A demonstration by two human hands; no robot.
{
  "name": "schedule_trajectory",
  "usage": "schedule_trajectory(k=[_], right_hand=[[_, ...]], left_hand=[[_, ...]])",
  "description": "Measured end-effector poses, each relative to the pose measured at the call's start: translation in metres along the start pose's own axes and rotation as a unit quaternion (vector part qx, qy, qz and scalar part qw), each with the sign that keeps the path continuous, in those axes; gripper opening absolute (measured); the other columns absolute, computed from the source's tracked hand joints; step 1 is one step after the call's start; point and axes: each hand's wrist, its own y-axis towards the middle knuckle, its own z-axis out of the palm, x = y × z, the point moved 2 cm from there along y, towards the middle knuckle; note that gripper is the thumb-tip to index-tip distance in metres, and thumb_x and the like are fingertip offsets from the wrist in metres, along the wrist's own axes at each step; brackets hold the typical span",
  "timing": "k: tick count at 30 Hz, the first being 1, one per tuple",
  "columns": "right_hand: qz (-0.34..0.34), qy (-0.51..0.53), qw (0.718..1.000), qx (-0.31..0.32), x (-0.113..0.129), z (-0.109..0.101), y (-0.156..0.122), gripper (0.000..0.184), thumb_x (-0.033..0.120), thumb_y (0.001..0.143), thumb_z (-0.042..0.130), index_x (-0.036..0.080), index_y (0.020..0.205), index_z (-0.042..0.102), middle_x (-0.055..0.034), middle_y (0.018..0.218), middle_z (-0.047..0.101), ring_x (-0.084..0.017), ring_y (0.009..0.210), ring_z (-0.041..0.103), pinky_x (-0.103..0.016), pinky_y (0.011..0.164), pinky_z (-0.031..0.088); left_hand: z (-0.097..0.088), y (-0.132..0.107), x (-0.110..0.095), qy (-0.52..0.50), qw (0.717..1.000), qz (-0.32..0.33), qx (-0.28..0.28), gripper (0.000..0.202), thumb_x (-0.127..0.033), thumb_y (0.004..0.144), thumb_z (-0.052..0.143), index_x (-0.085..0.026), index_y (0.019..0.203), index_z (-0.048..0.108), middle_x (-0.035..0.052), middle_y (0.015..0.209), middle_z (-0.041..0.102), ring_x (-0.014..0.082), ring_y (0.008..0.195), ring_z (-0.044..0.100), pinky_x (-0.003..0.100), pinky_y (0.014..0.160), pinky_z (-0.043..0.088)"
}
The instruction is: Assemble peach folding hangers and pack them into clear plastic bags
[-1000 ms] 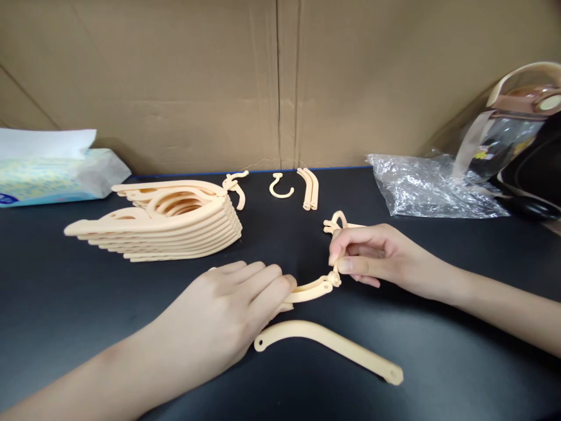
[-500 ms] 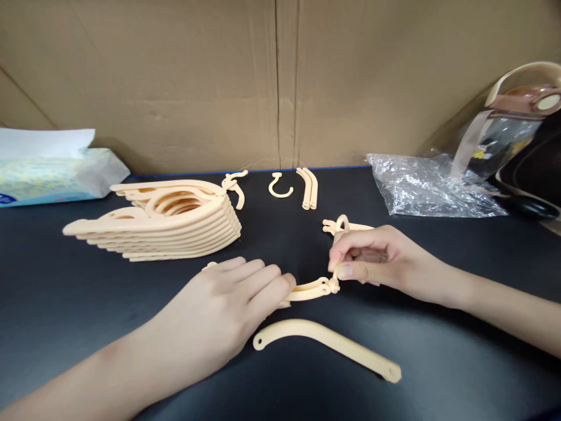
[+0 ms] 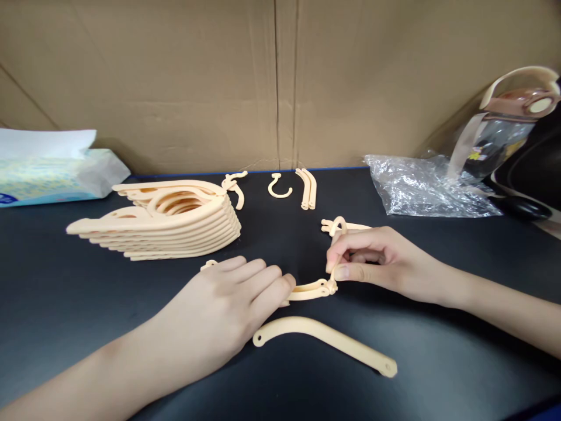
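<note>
My left hand (image 3: 228,304) lies over one end of a cream plastic hanger arm (image 3: 309,290) and pins it to the black table, fingers closed over it. My right hand (image 3: 372,257) pinches a small cream hook piece (image 3: 336,225) at the arm's joint, thumb and forefinger together. A loose curved hanger arm (image 3: 324,339) rests on the table just in front of both hands.
A stack of several finished cream hangers (image 3: 166,222) sits at the left. A spare hook (image 3: 279,186) and two curved strips (image 3: 308,188) lie near the cardboard wall. A tissue pack (image 3: 48,166) is far left, a crumpled clear bag (image 3: 429,187) and a bottle (image 3: 504,128) at right.
Both hands stay in nearly the same place; my right hand has shifted slightly left and down at the joint. The view has drifted a little.
</note>
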Motion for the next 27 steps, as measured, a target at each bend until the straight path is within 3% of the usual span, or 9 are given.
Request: schedule_trajectory(k=[6, 13, 27], right_hand=[[-0.026, -0.046, 0.998, -0.02, 0.0021, 0.0006, -0.0019, 0.037, 0.053, 0.096, 0.071, 0.018, 0.084, 0.07, -0.0002, 0.078, 0.066, -0.011, 0.067, 0.053, -0.025, 0.06, 0.042], [-0.066, -0.113, 0.991, -0.037, 0.0021, 0.0017, -0.0047, 0.018, 0.029, 0.098, 0.07, 0.02, 0.083, 0.071, 0.0028, 0.076, 0.066, -0.01, 0.064, 0.052, -0.024, 0.058, 0.041], [-0.106, -0.187, 0.975, -0.05, 0.0029, 0.0014, -0.0079, 0.015, 0.026, 0.101, 0.066, 0.021, 0.087, 0.069, 0.0029, 0.077, 0.066, -0.01, 0.066, 0.054, -0.022, 0.062, 0.043]], left_hand=[[-0.0004, -0.0002, 0.0, 0.016, 1.0, 0.004, -0.005, 0.031, -0.009, 0.113, 0.027, -0.014, 0.111, 0.057, 0.0006, 0.081, 0.055, 0.0201, 0.07, 0.047, 0.034, 0.065, 0.032], [-0.0007, -0.0002, -0.0006, 0.039, 0.999, 0.013, -0.009, 0.032, -0.007, 0.111, 0.027, -0.013, 0.109, 0.059, 0.002, 0.081, 0.057, 0.0214, 0.07, 0.048, 0.034, 0.066, 0.033], [0.0, -0.0011, -0.0027, 0.037, 0.999, 0.005, 0.006, 0.033, -0.006, 0.109, 0.028, -0.014, 0.108, 0.059, 0.0017, 0.082, 0.058, 0.0206, 0.069, 0.051, 0.034, 0.064, 0.035]])
